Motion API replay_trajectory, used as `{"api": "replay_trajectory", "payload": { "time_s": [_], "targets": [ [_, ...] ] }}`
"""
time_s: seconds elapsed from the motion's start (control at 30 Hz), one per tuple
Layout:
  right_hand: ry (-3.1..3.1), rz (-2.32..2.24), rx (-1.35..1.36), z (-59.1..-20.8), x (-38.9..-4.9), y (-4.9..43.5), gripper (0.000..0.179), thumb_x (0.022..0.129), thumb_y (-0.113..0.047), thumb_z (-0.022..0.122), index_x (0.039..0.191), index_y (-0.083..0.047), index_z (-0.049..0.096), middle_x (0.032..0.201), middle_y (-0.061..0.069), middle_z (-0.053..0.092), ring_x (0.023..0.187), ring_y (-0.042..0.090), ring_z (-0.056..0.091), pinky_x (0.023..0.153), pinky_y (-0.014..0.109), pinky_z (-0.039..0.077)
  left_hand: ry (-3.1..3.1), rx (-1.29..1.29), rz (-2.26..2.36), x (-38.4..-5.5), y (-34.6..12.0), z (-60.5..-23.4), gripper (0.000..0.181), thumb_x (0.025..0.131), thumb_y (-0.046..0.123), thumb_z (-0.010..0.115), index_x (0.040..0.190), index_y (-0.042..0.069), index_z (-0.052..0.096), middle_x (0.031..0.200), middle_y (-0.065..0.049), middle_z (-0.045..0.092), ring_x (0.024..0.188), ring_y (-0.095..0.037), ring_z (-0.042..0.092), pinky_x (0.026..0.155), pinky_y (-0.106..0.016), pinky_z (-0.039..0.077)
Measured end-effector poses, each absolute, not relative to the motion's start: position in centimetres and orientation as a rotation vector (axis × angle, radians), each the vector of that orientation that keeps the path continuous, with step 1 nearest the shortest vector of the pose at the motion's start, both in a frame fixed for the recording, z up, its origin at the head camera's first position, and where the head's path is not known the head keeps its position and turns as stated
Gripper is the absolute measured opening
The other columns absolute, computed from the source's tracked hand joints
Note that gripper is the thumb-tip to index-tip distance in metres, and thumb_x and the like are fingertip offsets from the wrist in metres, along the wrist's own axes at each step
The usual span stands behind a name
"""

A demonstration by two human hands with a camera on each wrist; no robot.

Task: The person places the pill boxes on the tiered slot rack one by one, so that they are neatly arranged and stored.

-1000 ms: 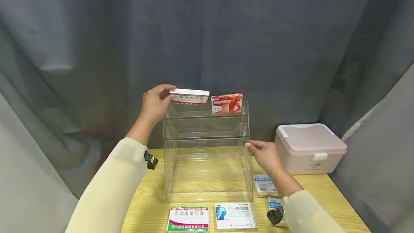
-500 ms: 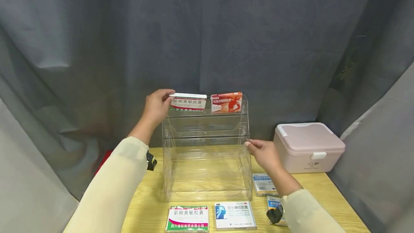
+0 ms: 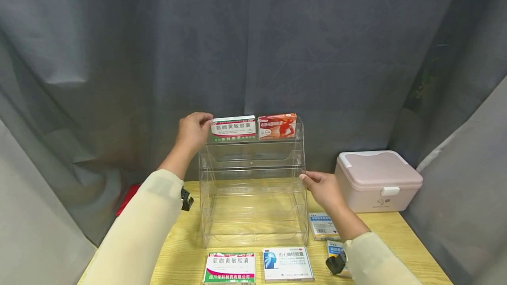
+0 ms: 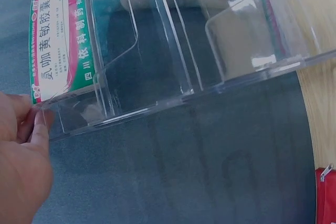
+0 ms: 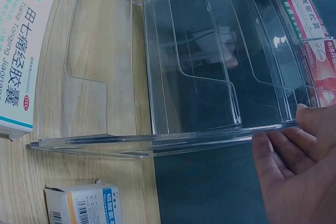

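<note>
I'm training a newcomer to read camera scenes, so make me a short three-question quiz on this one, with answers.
1. True or false: the right grip pinches the side of the clear tiered rack.
2. Fill in: the left grip touches the end of the upper Ankahuangmin capsule box that is ____ (nearer to / farther from) the ibuprofen capsule box.
3. Count: how many medicine boxes show on the table in the head view, partly hidden ones included?

Key: 1. True. 2. Farther from. 3. Four.
</note>
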State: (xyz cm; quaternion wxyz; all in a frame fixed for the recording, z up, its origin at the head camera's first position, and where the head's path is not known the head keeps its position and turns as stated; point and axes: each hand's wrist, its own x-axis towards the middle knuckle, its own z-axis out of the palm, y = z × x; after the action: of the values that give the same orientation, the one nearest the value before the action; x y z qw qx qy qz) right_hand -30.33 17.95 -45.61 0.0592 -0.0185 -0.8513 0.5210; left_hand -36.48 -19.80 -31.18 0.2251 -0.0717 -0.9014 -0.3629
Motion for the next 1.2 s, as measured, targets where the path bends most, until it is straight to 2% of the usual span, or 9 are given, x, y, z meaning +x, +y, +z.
{"api": "replay_trajectory", "payload": {
  "time_s": [0.3, 0.43, 0.53, 0.7, 0.83, 1.03, 1.2],
  "targets": [
    [-2.578, 1.563, -0.061, -45.5, -30.2, 17.7, 0.037, 0.108, -0.028, 0.071, 0.136, -0.003, 0.076, 0.124, 0.019, 0.080, 0.111, 0.031, 0.079, 0.087, 0.037, 0.065, -2.308, -0.264, -1.113, -33.8, -20.6, -33.2, 0.034, 0.109, 0.022, 0.071, 0.139, 0.006, 0.070, 0.137, -0.012, 0.070, 0.129, -0.033, 0.067, 0.113, -0.050, 0.057],
    [-2.567, 1.564, -0.047, -45.4, -30.2, 17.5, 0.037, 0.108, -0.027, 0.071, 0.136, -0.002, 0.076, 0.125, 0.020, 0.080, 0.111, 0.033, 0.079, 0.088, 0.038, 0.065, -2.212, -0.179, -1.179, -31.9, -21.4, -35.1, 0.038, 0.105, 0.024, 0.076, 0.139, 0.008, 0.069, 0.138, -0.012, 0.069, 0.130, -0.036, 0.064, 0.115, -0.055, 0.053],
    [-2.567, 1.570, -0.041, -45.4, -30.3, 17.5, 0.038, 0.108, -0.027, 0.070, 0.136, -0.002, 0.076, 0.127, 0.021, 0.079, 0.111, 0.033, 0.079, 0.089, 0.038, 0.065, -2.180, -0.097, -1.302, -30.8, -22.4, -37.5, 0.046, 0.104, 0.023, 0.077, 0.145, 0.006, 0.064, 0.145, -0.016, 0.066, 0.136, -0.039, 0.063, 0.120, -0.054, 0.050],
    [-2.577, 1.562, -0.036, -45.5, -30.3, 17.7, 0.038, 0.108, -0.027, 0.070, 0.136, -0.001, 0.075, 0.127, 0.021, 0.079, 0.110, 0.032, 0.079, 0.086, 0.036, 0.065, -2.216, -0.026, -1.670, -30.2, -23.4, -42.1, 0.062, 0.110, 0.029, 0.069, 0.162, 0.003, 0.047, 0.167, -0.020, 0.051, 0.156, -0.037, 0.048, 0.130, -0.051, 0.040],
    [-2.587, 1.555, -0.041, -45.6, -30.3, 17.8, 0.039, 0.109, -0.028, 0.070, 0.137, -0.002, 0.075, 0.128, 0.021, 0.078, 0.111, 0.033, 0.079, 0.088, 0.037, 0.065, -2.288, -0.030, -1.858, -30.0, -23.2, -44.9, 0.069, 0.114, 0.035, 0.060, 0.168, 0.000, 0.037, 0.174, -0.021, 0.040, 0.164, -0.038, 0.035, 0.135, -0.052, 0.031],
    [-2.597, 1.555, -0.046, -45.8, -30.2, 18.0, 0.040, 0.109, -0.031, 0.070, 0.139, -0.005, 0.074, 0.133, 0.019, 0.077, 0.118, 0.036, 0.077, 0.096, 0.046, 0.066, -2.322, -0.007, -1.937, -29.8, -22.3, -47.0, 0.064, 0.116, 0.033, 0.055, 0.171, 0.008, 0.035, 0.176, -0.019, 0.035, 0.165, -0.042, 0.028, 0.136, -0.057, 0.024],
    [-2.588, 1.559, -0.037, -45.8, -30.2, 17.9, 0.042, 0.109, -0.032, 0.069, 0.139, -0.003, 0.074, 0.135, 0.021, 0.075, 0.122, 0.038, 0.076, 0.100, 0.049, 0.065, -2.227, -0.023, -1.994, -29.9, -21.8, -47.5, 0.059, 0.117, 0.022, 0.052, 0.171, 0.006, 0.034, 0.177, -0.018, 0.032, 0.167, -0.040, 0.025, 0.137, -0.056, 0.022]
  ]
}}
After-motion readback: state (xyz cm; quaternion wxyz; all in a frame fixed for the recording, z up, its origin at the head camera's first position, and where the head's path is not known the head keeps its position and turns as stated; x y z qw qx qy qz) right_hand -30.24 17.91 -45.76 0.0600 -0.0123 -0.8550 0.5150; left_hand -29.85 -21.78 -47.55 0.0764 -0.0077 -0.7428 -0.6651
